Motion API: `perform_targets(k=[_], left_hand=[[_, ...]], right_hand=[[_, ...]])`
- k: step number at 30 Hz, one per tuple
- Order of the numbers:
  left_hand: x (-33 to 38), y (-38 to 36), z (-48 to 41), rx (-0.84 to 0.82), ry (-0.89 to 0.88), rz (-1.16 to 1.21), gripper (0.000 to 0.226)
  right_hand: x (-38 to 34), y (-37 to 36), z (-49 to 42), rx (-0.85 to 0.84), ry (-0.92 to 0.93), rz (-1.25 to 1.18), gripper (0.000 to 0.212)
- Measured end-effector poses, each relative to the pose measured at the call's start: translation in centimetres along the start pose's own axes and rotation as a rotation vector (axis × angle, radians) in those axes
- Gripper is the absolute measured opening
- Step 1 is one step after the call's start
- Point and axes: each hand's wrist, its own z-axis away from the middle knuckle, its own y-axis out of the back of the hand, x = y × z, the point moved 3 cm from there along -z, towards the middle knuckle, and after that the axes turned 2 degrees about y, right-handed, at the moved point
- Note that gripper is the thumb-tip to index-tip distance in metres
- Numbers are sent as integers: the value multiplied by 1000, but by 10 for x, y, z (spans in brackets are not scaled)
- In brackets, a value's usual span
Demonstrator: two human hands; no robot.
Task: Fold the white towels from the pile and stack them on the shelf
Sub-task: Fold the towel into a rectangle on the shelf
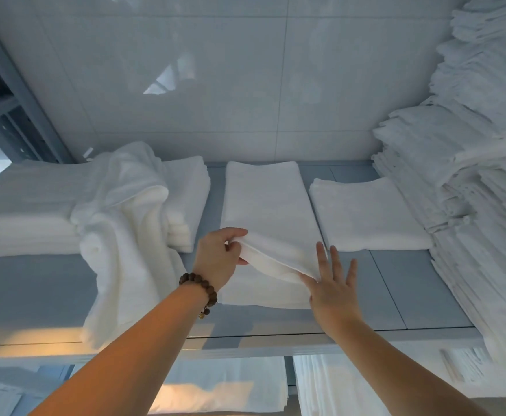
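A white towel (269, 211) lies lengthwise on the grey shelf (396, 283), its near end raised and doubled back. My left hand (220, 259), with a bead bracelet at the wrist, grips that raised near-left corner between thumb and fingers. My right hand (334, 288) is spread with straight fingers, its thumb under the towel's lifted right edge. A folded white towel (366, 217) lies flat just to the right. An unfolded white towel (125, 235) drapes over the shelf's front on the left.
A low stack of folded towels (29, 223) fills the shelf's left side. A tall pile of white linen (486, 205) rises along the right. A glossy tiled wall (215, 85) stands behind. More white cloth (221, 385) lies on the shelf below.
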Motion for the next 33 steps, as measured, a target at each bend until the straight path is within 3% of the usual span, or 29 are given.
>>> perform_targets(k=[5,11,16,20,23,29,33], left_hand=[[-5,10,4,-29,-90,-179,36],[-41,10,15,-61,-103,-392,37],[-67,-2,21,-103,1,-538,40],[-76,-11,24,-74,139,-590,55],[-75,-12,23,-57,184,-570,53],[-77,-20,20,-98,250,-430,39],[-73,-18,20,22,228,-450,21]], right_hand=[[9,-2,12,-101,-53,96,52],[16,3,23,137,-89,47,41],[12,3,32,189,-152,-54,38],[11,-1,35,139,-234,-155,37],[15,-11,36,136,-334,-279,7],[18,-22,32,156,-445,-406,22],[21,-20,31,144,-462,-419,18]])
